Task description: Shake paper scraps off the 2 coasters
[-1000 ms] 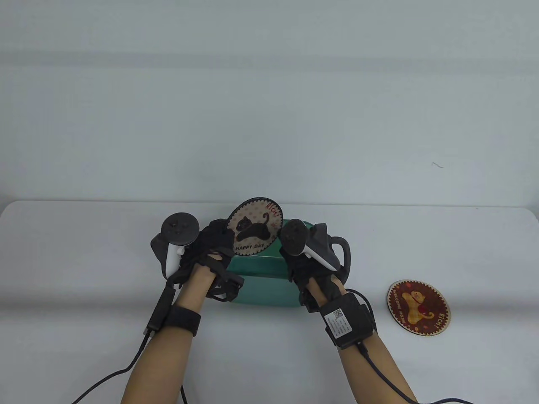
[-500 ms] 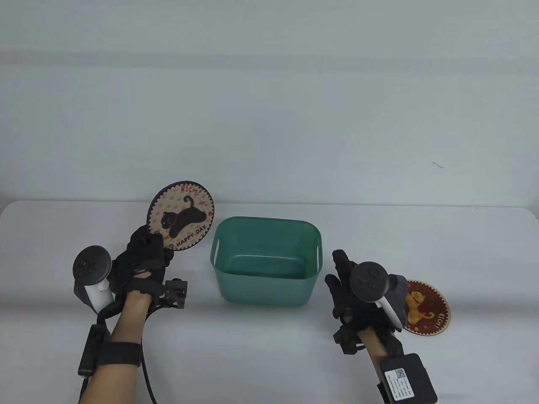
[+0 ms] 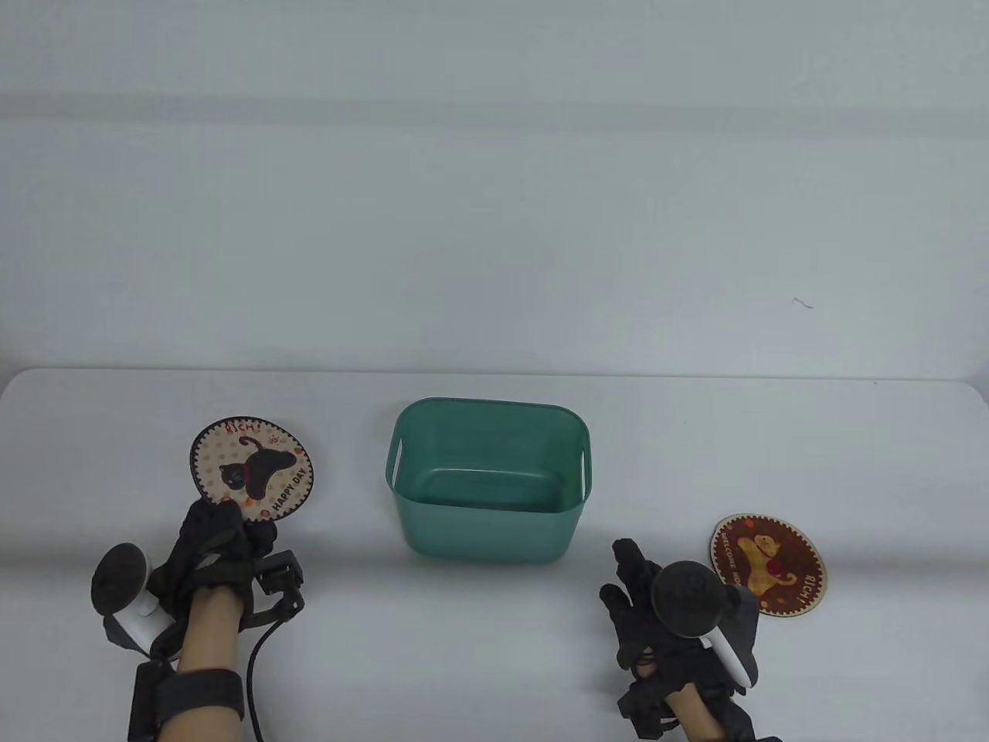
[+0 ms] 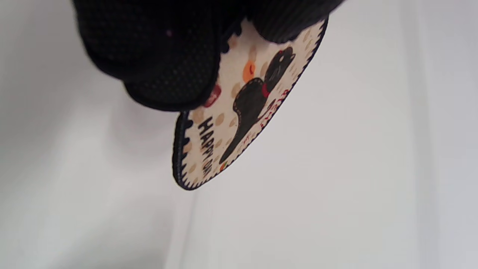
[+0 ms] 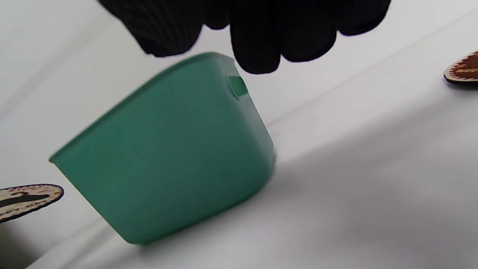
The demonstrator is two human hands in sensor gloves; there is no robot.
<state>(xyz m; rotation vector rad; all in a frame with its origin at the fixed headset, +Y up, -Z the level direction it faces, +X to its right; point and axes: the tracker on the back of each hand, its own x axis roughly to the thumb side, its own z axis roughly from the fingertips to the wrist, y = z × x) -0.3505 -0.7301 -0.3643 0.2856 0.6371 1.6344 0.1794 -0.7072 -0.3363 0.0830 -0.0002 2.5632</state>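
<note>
My left hand pinches the near edge of the cream black-cat coaster, left of the green bin. In the left wrist view the gloved fingers clamp that coaster just above the white table. The red coaster with a yellow animal lies flat at the right. My right hand hovers between bin and red coaster, fingers relaxed and holding nothing. In the right wrist view the bin fills the middle, the red coaster's edge at far right, the cat coaster at far left.
The white table ends at a far edge against a pale wall. A small dark mark sits on the wall at the right. Cables trail from my left wrist to the bottom edge.
My left hand carried the cat coaster from above the bin out to the left and down toward the table. My right hand pulled away from the bin, back toward the near right.
</note>
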